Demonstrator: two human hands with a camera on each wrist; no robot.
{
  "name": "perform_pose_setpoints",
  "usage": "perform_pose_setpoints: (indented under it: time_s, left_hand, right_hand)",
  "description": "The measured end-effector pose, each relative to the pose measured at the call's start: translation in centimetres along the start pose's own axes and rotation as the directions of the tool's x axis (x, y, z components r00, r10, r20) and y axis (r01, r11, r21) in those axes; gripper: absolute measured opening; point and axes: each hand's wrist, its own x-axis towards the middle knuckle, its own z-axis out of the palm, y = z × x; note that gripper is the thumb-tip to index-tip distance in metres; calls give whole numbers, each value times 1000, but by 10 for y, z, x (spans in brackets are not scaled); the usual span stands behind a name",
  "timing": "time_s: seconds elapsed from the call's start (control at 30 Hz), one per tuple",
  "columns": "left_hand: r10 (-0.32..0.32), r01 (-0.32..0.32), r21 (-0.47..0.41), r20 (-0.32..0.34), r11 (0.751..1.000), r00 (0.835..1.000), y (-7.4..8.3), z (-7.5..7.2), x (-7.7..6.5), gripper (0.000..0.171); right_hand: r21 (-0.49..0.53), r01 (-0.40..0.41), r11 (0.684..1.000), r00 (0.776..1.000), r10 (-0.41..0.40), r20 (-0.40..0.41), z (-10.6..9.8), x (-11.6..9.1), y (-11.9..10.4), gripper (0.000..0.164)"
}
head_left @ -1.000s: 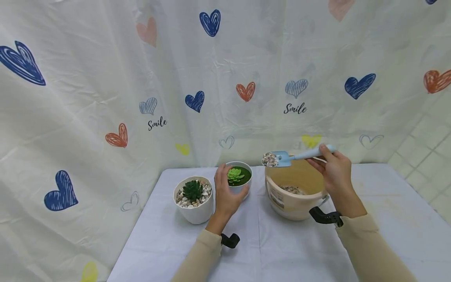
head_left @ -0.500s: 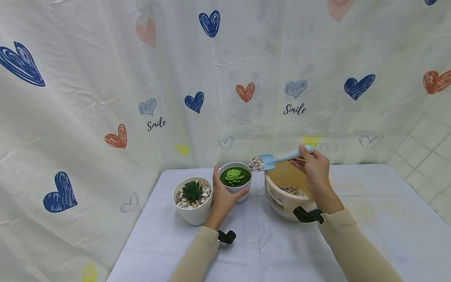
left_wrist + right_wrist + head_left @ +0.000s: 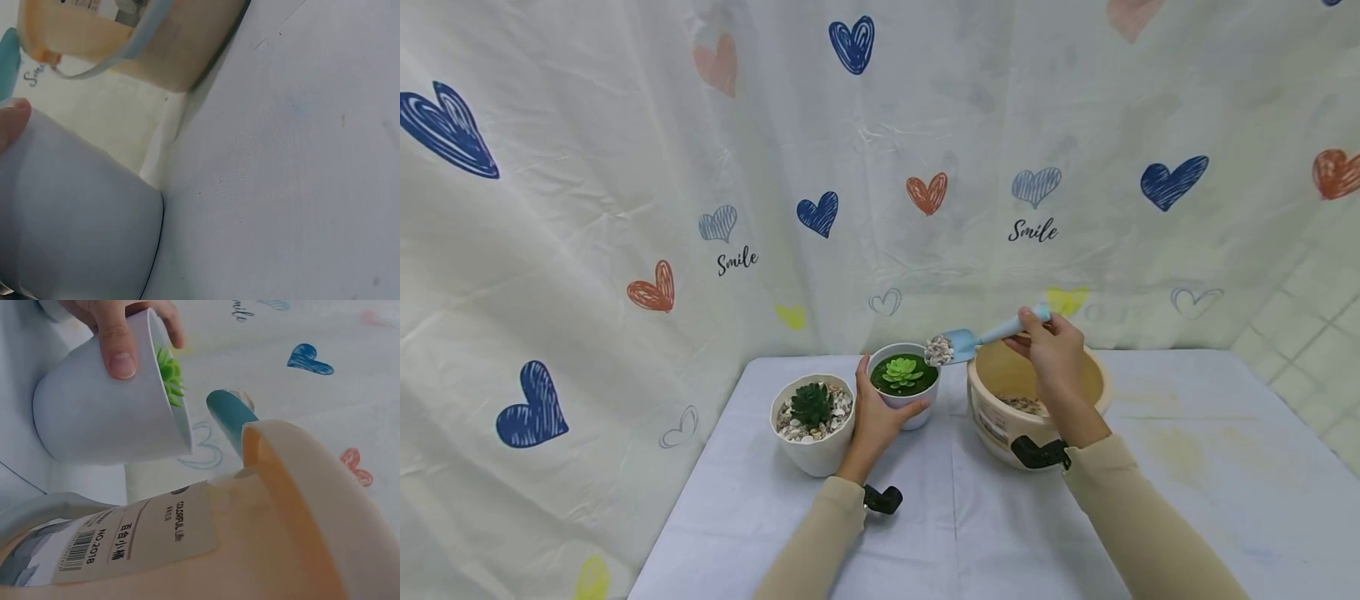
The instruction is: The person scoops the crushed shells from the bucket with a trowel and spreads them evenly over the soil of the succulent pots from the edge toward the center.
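My left hand (image 3: 876, 421) grips a small white pot (image 3: 94, 415) with a light green succulent (image 3: 901, 372) on a dark green surface. In the right wrist view its thumb (image 3: 117, 353) lies along the pot's outer wall and other fingers reach to the rim. My right hand (image 3: 1054, 362) holds a light blue trowel (image 3: 998, 332) by its handle. The trowel's blade carries a heap of pebbles (image 3: 938, 351) and overlaps the pot's right rim in the head view. From the right wrist, the blade's blue underside (image 3: 230, 417) shows beyond the bucket rim.
Below the right hand stands a cream bucket (image 3: 988, 427) with pebbles (image 3: 1024, 405) at its bottom and a label (image 3: 125, 534) on its side. Left of the left hand is a white pot (image 3: 818, 458) with a dark green succulent among pebbles. A white cloth (image 3: 910, 542) covers the table.
My right hand has carried the loaded trowel leftward from above the bucket to the small pot's rim. My left hand has closed round that pot.
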Motion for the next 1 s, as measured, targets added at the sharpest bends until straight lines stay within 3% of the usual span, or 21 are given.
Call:
perform_pose_setpoints:
  time_s: [0.47, 0.6, 0.8, 1.0]
  left_hand:
    - [-5, 5, -41, 2, 999, 1000, -4, 1, 2, 131]
    - [-26, 28, -93, 23, 995, 999, -4, 2, 1, 123]
    - [-50, 55, -149, 36, 987, 998, -5, 1, 1, 112]
    - [-57, 64, -151, 55, 986, 997, -7, 2, 3, 111]
  right_hand:
    - [-82, 70, 994, 997, -73, -27, 5, 2, 5, 28]
    - [-129, 96, 987, 994, -102, -44, 7, 1, 6, 27]
    - [-204, 145, 968, 988, -151, -17, 11, -1, 6, 26]
    - [-210, 166, 963, 985, -171, -3, 12, -1, 6, 27]
